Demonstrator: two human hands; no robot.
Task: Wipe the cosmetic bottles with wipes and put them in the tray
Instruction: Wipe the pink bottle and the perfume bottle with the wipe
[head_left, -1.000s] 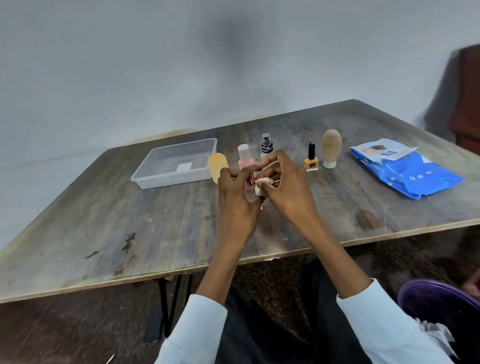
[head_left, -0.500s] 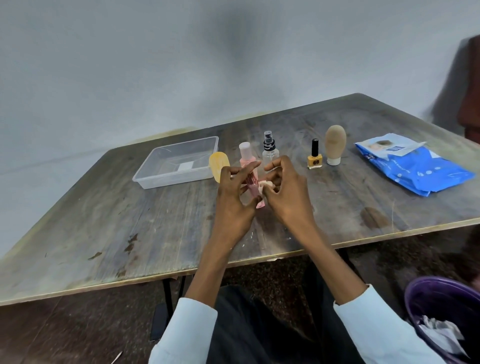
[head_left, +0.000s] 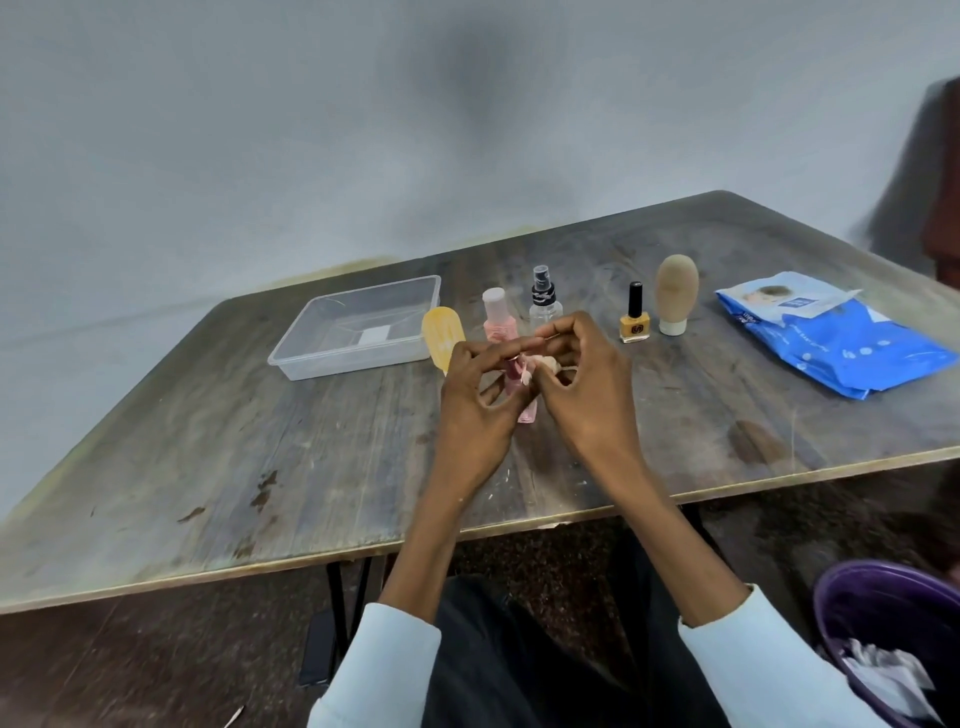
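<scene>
Both hands are working above the table: left hand is gripping a pink tube, right hand is pinching a wadded wipe against it. Tray is sitting empty, left.

Grey wall, perhaps plaster; worn table

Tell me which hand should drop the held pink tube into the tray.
Left, probably: the left hand grips the pink tube, and the tray sits on its side; the right hand holds the wipe.
</scene>
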